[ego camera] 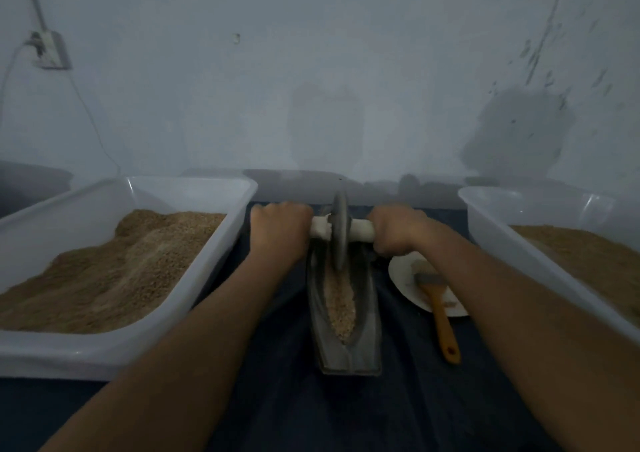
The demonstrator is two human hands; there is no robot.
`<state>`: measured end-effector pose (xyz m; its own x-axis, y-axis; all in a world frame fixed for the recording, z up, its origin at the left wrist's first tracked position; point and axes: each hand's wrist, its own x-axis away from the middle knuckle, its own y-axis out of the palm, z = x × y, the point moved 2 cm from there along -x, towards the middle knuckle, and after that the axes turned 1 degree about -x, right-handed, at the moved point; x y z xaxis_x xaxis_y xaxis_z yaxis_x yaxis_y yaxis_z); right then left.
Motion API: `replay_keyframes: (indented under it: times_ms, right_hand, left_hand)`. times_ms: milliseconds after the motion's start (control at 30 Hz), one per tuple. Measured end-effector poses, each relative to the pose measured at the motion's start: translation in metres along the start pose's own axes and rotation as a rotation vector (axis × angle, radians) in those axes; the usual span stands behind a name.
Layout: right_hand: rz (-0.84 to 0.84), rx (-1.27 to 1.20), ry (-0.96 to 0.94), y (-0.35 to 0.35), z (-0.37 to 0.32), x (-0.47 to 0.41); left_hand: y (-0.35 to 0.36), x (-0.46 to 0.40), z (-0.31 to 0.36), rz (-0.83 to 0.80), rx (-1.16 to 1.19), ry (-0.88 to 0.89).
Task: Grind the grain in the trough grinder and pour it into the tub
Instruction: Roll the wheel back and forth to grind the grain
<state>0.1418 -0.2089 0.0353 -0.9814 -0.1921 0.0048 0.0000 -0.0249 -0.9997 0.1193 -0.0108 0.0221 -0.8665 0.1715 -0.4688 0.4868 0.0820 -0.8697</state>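
Trough grinder [346, 316] lying between two tubs, wheel [339, 231] standing in grain [342, 304]. Left hand [278, 231] and right hand [398, 231] gripping axle [362, 230], fingers curling round. Brush [438, 308] and plate [405, 280] crowding right side.

One view only, worn on the head, looking forward and down along both forearms. It sits close: the arms enter from the bottom corners, and the grinder [341, 299] lies centred in the lower middle. A tub [104, 347] fills the left edge, another tub [540, 223] the right. The wall [329, 70] takes the upper half. Wide-angle lens, edges bowed.
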Motion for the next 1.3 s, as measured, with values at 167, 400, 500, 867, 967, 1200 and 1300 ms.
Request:
replay_keyframes:
  times_ms: [167, 400, 500, 867, 967, 1200, 1300]
  right_hand:
    - [-0.081, -0.073, 0.05, 0.0, 0.002, -0.005]
    - [0.657, 0.237, -0.117, 0.03, -0.024, 0.076]
    - [0.861, 0.282, -0.173, 0.042, -0.024, 0.104]
    - [0.048, 0.141, -0.054, -0.009, -0.008, 0.004]
    - [0.033, 0.157, -0.033, -0.012, -0.014, -0.004]
    - [0.668, 0.221, -0.155, 0.029, -0.019, 0.076]
    - [0.845, 0.251, -0.22, 0.046, -0.013, 0.106]
  left_hand:
    - [-0.003, -0.009, 0.002, -0.034, -0.011, 0.034]
    - [-0.004, 0.061, -0.01, 0.061, 0.049, 0.114]
    - [-0.004, 0.091, -0.009, 0.231, 0.004, 0.164]
    - [0.01, 0.004, -0.009, -0.082, 0.115, 0.025]
    - [0.01, 0.007, -0.01, -0.086, 0.153, -0.006]
    - [-0.013, 0.075, -0.004, 0.089, 0.002, 0.08]
    - [-0.02, 0.101, 0.0, 0.225, -0.095, 0.175]
